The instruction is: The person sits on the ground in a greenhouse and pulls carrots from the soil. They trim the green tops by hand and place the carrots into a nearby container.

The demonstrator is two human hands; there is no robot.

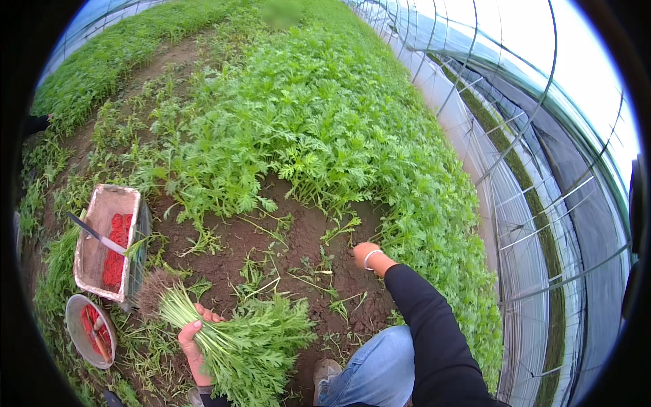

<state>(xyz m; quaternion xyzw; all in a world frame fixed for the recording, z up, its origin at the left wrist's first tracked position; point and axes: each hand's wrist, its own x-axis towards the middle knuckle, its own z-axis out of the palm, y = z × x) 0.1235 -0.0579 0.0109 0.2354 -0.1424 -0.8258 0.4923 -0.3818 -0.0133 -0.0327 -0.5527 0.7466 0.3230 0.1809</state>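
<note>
My left hand point(196, 330) is wrapped around the stems of a large bunch of leafy greens point(254, 341). The bunch's soil-covered roots point(157, 290) point up and left, and its feathery leaves spread to the right. Over bare brown soil, my right hand point(367, 255), with a white bracelet at the wrist, touches or hovers by the lower edge of the standing greens point(417, 234). Its fingers are curled and seen from the back, so whether they hold a stem cannot be told. Loose plants point(254, 277) lie on the soil between my hands.
At left, a worn rectangular tub point(81, 254) holds red bands point(117, 249), with a knife point(99, 235) across it. Below it, a round bowl point(71, 325) holds red bands and a wooden-handled tool point(99, 341). A person's dark sleeve point(38, 123) shows far left. Greenhouse plastic sheeting point(488, 213) borders the right.
</note>
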